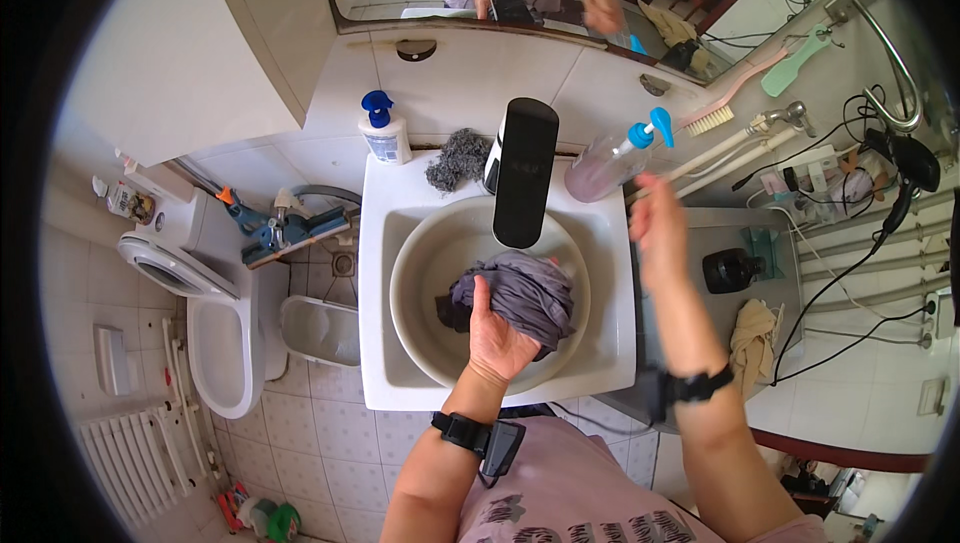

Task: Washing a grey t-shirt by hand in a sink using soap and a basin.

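A wadded grey-purple cloth (525, 298), perhaps a garment, is held by my left hand (495, 338) over a round, pale basin (405, 288). The thumb lies along the cloth's near side, and the other fingers are hidden beneath it. A darker fold hangs at the bundle's left. The basin stands inside the white sink (375, 343). To the right of the sink, my right hand (657, 228) is raised beside a clear pump bottle (597, 171) with a blue top and pinkish liquid. That hand is smeared by motion; nothing can be made out in it.
A black-topped faucet (526, 173) reaches over the basin. Behind the sink sit a grey scrubbing pad (458, 160) and a white pump bottle (385, 133). At right, a grey machine top (690, 243) bears a black object (732, 271) and a beige cloth (752, 343). A toilet (225, 353) stands left.
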{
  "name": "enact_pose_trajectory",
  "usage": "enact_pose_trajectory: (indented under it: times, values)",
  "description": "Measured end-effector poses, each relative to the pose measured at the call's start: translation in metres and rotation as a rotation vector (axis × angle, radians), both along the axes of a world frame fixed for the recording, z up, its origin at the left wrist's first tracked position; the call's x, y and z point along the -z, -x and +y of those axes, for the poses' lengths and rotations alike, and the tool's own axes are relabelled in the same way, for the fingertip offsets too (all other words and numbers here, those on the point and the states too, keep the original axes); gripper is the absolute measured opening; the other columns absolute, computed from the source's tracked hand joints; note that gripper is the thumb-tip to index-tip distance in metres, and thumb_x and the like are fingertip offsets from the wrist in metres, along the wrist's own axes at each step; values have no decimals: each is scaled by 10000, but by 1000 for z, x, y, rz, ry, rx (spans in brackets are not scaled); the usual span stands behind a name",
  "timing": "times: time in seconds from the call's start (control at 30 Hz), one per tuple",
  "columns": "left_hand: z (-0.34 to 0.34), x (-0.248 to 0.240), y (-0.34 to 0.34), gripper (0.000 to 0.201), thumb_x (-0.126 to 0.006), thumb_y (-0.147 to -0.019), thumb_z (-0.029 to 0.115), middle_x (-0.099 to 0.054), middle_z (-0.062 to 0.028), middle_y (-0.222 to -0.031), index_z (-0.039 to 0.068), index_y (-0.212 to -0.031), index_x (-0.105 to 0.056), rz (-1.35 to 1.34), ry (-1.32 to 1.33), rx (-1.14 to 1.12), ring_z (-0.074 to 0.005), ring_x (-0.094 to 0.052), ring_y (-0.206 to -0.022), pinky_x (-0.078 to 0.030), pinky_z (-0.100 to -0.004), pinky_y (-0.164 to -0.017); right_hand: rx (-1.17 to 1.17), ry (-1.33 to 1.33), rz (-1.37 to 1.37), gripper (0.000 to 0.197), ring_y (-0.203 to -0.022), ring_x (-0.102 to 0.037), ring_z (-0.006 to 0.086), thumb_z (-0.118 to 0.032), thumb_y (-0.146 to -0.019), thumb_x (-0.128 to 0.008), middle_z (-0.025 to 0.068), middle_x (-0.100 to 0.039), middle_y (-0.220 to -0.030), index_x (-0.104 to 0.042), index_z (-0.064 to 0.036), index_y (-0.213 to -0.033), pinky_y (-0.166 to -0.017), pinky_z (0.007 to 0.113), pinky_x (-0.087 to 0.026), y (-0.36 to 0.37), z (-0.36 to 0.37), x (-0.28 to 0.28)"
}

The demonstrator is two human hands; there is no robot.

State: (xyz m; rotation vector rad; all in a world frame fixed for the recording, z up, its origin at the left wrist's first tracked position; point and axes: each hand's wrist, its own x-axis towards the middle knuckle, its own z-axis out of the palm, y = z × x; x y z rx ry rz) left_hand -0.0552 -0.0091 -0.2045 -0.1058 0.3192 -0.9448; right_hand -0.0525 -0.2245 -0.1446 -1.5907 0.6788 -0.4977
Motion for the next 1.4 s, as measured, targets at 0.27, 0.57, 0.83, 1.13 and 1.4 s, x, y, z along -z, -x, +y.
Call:
enact_pose_trajectory:
  times: [0.27, 0.57, 0.83, 1.13, 1.4]
  values:
    - [1, 7, 16, 548, -375, -901, 501, -457, -65, -1311, 124, -1296, -417, -12, -146, 64, -221, -420, -1211, -320, -355, -1019, -838, 697, 234, 605, -1287, -301, 351, -479, -879, -402, 161, -388, -1356, -384, -71, -1324, -1060, 541, -119, 27, 108, 44]
    - [11, 23, 34, 511, -370, -913, 463, -406, -42, -1358, 164, -1327, -391, -169, 2, -194, -233, -361, -1258, -275, -398, -1049, -838, 782, 246, 602, -1327, -201, 362, -467, -896, -371, 183, -291, -1409, -316, -100, -1370, -1062, 544, -98, 34, 156, 32]
    - [17, 20, 25, 553, -356, -909, 505, -346, -27, -1403, 213, -1377, -315, -22, -49, -108, -213, -333, -1279, -273, -385, -1049, -692, 750, 111, 631, -1304, -207, 431, -476, -873, -413, 265, -248, -1399, -326, -87, -1363, -1064, 525, -109, 59, 178, 29]
    - [28, -8, 13, 541, -395, -894, 459, -484, -75, -1291, 77, -1273, -444, -38, -165, 40, -240, -420, -1219, -285, -406, -1042, -408, 769, 342, 647, -1335, -204, 340, -498, -859, -458, 161, -330, -1398, -343, -101, -1358, -1074, 516, -27, 36, 118, 50]
    - [27, 7, 17, 594, -384, -881, 506, -460, -94, -1312, 78, -1292, -421, -44, -134, 79, -261, -404, -1231, -276, -433, -1044, -272, -150, 172, 331, -908, -569, 143, -193, -854, -594, 79, -613, -1028, -556, 3, -1117, -801, 263, -443, 67, 97, 90]
